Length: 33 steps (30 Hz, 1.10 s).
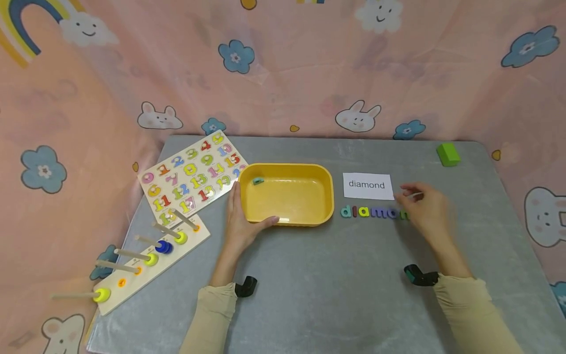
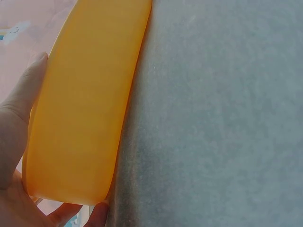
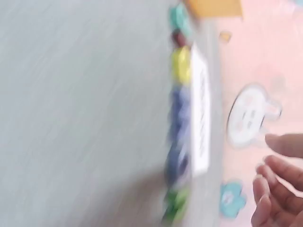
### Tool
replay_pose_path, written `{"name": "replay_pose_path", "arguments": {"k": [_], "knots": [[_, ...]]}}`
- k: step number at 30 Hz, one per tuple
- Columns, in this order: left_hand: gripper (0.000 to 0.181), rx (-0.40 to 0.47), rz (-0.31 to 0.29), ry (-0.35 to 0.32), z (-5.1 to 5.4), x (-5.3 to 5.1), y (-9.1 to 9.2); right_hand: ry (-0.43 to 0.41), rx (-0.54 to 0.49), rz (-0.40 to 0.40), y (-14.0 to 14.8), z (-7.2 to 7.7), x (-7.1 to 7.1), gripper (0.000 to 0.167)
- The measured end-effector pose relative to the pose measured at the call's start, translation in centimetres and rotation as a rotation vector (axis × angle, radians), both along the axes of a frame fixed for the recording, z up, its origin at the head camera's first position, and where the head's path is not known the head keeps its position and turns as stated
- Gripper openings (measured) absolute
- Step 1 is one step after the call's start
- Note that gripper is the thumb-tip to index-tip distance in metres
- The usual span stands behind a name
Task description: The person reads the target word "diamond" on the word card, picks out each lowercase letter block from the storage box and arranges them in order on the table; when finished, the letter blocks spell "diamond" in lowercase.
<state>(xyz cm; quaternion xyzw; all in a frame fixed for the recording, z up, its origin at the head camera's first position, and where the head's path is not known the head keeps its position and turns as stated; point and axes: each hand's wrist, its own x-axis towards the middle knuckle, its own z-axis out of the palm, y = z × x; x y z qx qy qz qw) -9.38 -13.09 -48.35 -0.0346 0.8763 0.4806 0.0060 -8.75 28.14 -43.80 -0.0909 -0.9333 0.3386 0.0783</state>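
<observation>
A yellow plastic tray (image 1: 287,220) is held by my left hand (image 1: 240,223), the thumb over its near rim and the fingers at its left side. In the left wrist view the same hand grips the end of the tray (image 2: 85,109). One small dark teal piece (image 1: 258,181) lies inside it. My right hand (image 1: 426,214) hovers at the end of a row of coloured letters (image 1: 378,212) reading "diamon", partly covering the green n. In the right wrist view its fingers (image 3: 279,189) are loosely bent, with nothing visible between them. A white card (image 1: 368,186) printed "diamond" lies above the letters.
A number puzzle board (image 1: 177,172) lies left of the tray, partly behind it. Nearer stands a wooden peg board (image 1: 132,280) with upright pegs and coloured rings. At the back right is a green block (image 1: 448,155). A patterned pink cloth (image 1: 292,78) hangs behind the grey table (image 1: 327,295).
</observation>
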Motion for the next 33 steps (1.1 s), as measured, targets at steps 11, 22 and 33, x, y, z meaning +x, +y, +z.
{"name": "replay_pose_path", "arguments": {"k": [11, 22, 33], "knots": [[0.146, -0.016, -0.001, -0.006, -0.1, -0.2, -0.2, -0.005, -0.156, 0.442, -12.5, 0.6, -4.1, 0.040], [0.146, -0.014, 0.000, 0.001, -0.2, -0.1, 0.0, -0.262, -0.184, 0.680, -20.4, -2.0, -6.7, 0.066], [0.142, -0.036, -0.005, -0.001, -0.1, -0.2, 0.0, -0.227, -0.005, 0.851, -24.1, -3.9, -8.3, 0.081]]}}
